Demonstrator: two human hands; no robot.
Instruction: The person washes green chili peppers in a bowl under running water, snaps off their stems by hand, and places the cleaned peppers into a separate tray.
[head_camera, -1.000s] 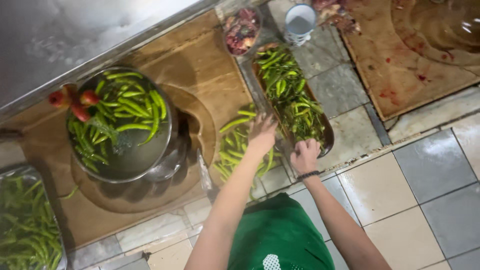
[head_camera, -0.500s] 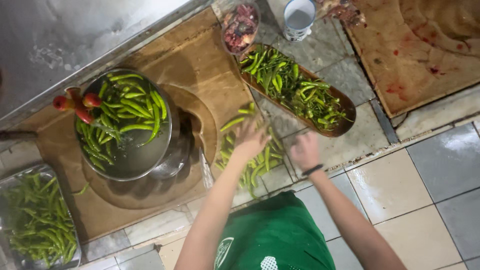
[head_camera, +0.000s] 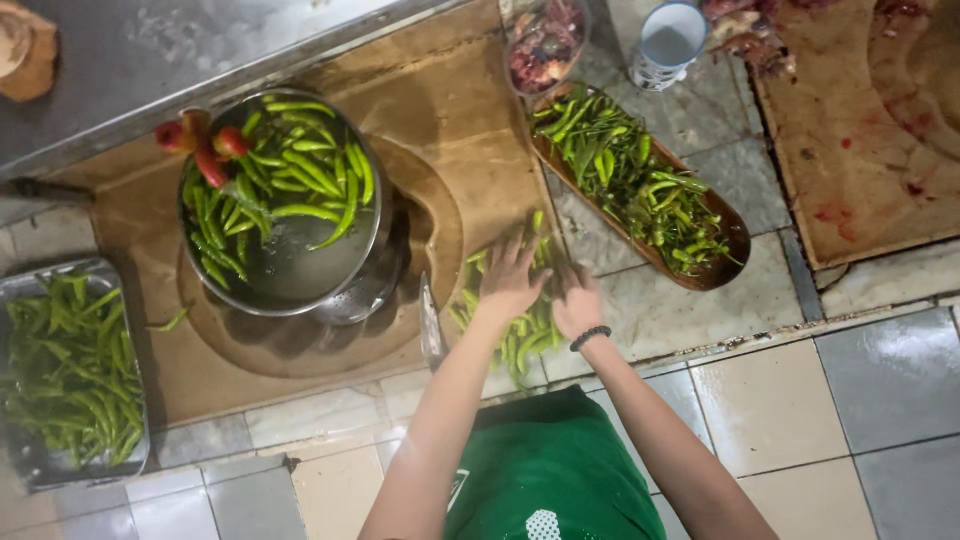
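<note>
Under both hands lay a loose pile of green chillies (head_camera: 520, 335) on the tiled worktop (head_camera: 700, 320), at its near edge, just in front of the green apron (head_camera: 550, 470). The left hand (head_camera: 510, 280) rested flat on the pile with fingers (head_camera: 520, 250) spread, seemingly to gather or hold the chillies together; the right hand (head_camera: 578, 308), a dark bead bracelet (head_camera: 590, 338) at its wrist, lay just beside it on the pile, but whether its fingers pinched anything could not be told. Just left of the pile, a knife (head_camera: 430, 325) lay at the edge of a wooden board (head_camera: 440, 130). On that board stood a steel bowl (head_camera: 375, 245) holding green chillies and a few red ones. Right of the pile, a long wooden tray (head_camera: 735, 250) held more green chillies, near enough for sorting. Beyond it were a small bowl (head_camera: 545, 45) of reddish bits and a white cup (head_camera: 668, 42). Far left, a metal tray (head_camera: 40, 465) held yet more green chillies.
</note>
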